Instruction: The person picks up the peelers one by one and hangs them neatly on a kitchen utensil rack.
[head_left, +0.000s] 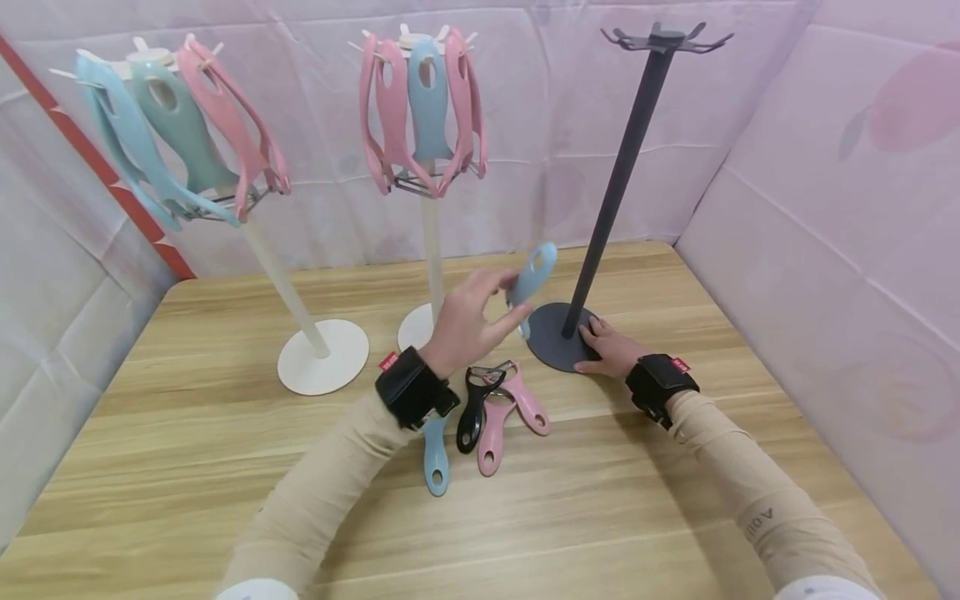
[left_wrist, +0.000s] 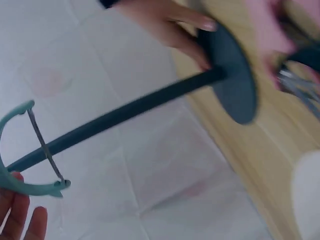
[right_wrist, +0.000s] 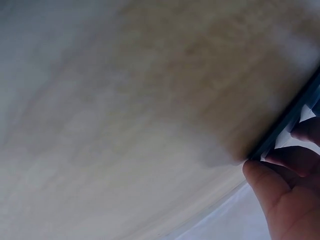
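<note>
My left hand (head_left: 504,302) pinches a light blue peeler (head_left: 534,273) near its blade end and holds it up above the table, handle pointing up and to the right. In the left wrist view the peeler's head (left_wrist: 30,155) shows above my fingertips (left_wrist: 20,220). My right hand (head_left: 603,343) rests with straight fingers on the round base (head_left: 551,342) of a dark grey stand (head_left: 622,175). The stand's top hooks (head_left: 663,37) carry nothing. The right wrist view shows my fingers (right_wrist: 290,185) at the base's edge (right_wrist: 295,117).
Several peelers lie on the wooden table (head_left: 187,417) in front of me: a blue one (head_left: 437,454), a black one (head_left: 476,408) and two pink ones (head_left: 495,429). Two white stands (head_left: 322,358) (head_left: 431,242) hold hanging pink and blue peelers. Pink cloth walls enclose the table.
</note>
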